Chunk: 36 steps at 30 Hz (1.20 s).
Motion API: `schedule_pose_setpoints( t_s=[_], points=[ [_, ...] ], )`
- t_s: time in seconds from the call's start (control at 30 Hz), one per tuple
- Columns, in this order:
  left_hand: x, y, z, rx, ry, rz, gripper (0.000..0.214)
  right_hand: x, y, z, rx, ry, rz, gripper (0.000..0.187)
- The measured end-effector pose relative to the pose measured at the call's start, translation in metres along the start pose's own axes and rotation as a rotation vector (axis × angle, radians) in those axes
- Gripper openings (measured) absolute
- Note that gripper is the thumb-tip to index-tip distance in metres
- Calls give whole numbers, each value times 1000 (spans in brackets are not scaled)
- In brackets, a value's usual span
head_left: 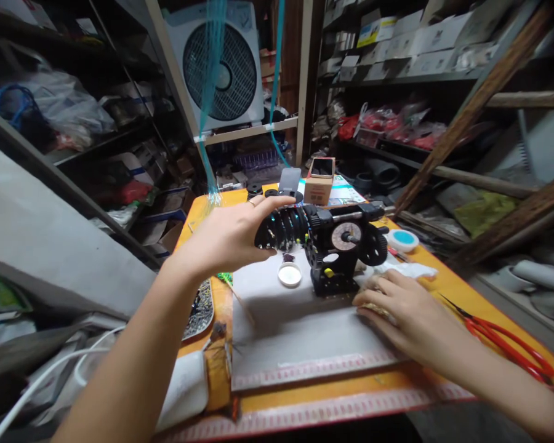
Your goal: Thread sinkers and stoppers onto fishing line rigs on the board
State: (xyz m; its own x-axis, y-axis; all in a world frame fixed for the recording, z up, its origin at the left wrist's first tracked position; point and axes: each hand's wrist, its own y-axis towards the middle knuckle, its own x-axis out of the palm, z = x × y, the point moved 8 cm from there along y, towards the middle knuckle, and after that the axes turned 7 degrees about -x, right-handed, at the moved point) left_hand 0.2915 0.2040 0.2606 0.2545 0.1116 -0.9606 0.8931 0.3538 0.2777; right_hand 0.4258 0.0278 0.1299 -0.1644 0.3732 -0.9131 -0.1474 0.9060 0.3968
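A black hand coil-winding machine (335, 246) with gears and a round dial stands on a grey board (295, 344). On its left end is a ribbed black winding former (289, 227). My left hand (233, 231) wraps round the former's left side, thumb below and fingers above. My right hand (392, 304) lies low beside the machine's base, fingers curled over a crumpled tan rag (373, 311), mostly hidden under them. A small white dish (289, 275) sits on the board between the hands, with a little dark bit behind it.
Red-handled scissors (512, 347) lie at the right. A tray of small parts (200, 311) is at the left. Behind the machine stand a cardboard box (321, 187) with a phone on top and hanging teal strands (210, 80). A round blue-topped tub (402, 239) sits at the right.
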Motion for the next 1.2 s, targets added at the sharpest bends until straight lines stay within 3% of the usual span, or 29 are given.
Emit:
schedule_pose_setpoints(
  t_s=[0.07,0.17,0.27,0.43,0.53,0.87,1.2],
  points=[
    [1,4,-4,-9,-89,-100,77,5,0,1,32,-3,-11,12],
    [1,7,-8,-15,-159,-133,78,11,0,1,69,-2,-5,11],
    [-1,4,-10,-22,-151,-54,78,18,3,-1,90,7,13,11],
    [-9,-11,-7,-58,76,222,62,31,19,-8,89,19,32,13],
    [-8,-21,-3,-71,138,320,54,38,27,-9,86,6,43,14],
    [-7,-28,-3,-47,84,419,51,36,13,0,90,53,39,8],
    [-7,-29,-5,-62,64,428,48,34,2,-11,76,52,101,14]
  ],
)
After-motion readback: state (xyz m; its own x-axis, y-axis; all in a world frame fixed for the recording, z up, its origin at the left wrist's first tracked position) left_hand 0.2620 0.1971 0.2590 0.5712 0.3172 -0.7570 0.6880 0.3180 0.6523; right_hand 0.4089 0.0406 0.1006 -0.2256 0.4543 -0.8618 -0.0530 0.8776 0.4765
